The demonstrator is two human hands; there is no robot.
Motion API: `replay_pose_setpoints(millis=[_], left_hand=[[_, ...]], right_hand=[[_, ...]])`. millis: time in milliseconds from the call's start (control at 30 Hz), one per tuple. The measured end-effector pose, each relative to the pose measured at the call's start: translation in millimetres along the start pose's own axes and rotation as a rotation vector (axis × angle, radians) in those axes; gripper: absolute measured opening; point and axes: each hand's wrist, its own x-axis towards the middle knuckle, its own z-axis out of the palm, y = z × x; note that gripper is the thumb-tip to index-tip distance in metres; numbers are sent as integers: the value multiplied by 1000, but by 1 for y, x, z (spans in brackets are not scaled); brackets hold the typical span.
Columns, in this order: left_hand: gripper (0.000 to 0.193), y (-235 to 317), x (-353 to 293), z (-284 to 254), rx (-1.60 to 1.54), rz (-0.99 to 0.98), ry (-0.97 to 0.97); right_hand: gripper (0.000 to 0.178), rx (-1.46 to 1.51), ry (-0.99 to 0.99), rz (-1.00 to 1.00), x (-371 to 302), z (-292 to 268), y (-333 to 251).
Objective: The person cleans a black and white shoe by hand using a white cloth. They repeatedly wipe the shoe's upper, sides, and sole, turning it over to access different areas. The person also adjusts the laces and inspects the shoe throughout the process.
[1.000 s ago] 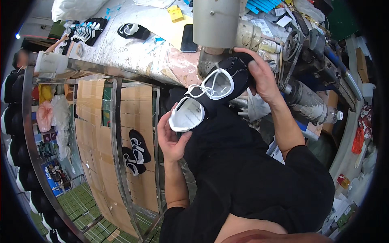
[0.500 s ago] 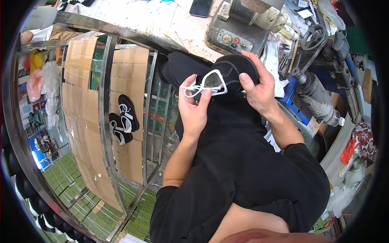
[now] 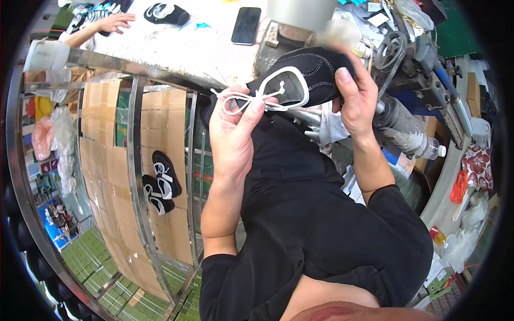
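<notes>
A black shoe (image 3: 316, 67) with pale stitching and a white-edged opening is held up between my two hands, above my lap. White laces tied in a bow (image 3: 243, 100) lie at its left end. My left hand (image 3: 235, 125) pinches the shoe there, thumb on the bow and fingers partly hidden. My right hand (image 3: 357, 99) grips the other end, its thumb along the near side and its fingers behind. Inside the opening a dark grey insole shows.
Beyond the shoe is a stained worktable with a phone (image 3: 246, 25), another black shoe (image 3: 166, 14) and a machine (image 3: 300, 16). A co-worker's hand (image 3: 115, 23) reaches in at the far left. Left of me, a metal rack (image 3: 136, 160) carries cardboard and a pair of black shoes (image 3: 162, 179).
Both hands have raised the shoe away from my lap toward the table, and it appears larger. The co-worker's hand and the shoe on the table have come into view.
</notes>
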Motion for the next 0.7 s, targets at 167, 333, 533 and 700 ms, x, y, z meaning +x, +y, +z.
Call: replay_pose_setpoints(millis=[167,333,533,700], left_hand=[[30,22,20,26,19,39,-25],[55,24,28,26,120,18,-52],[65,22,-20,-37,993,549,108],[75,7,-11,-74,554,424,12]], right_hand=[[45,-92,125,-133,12,1,-10],[46,-111,182,-172,11,-1,1],[48,9,273,-155,-12,-16,26],[53,179,263,-101,-16,-12,31]])
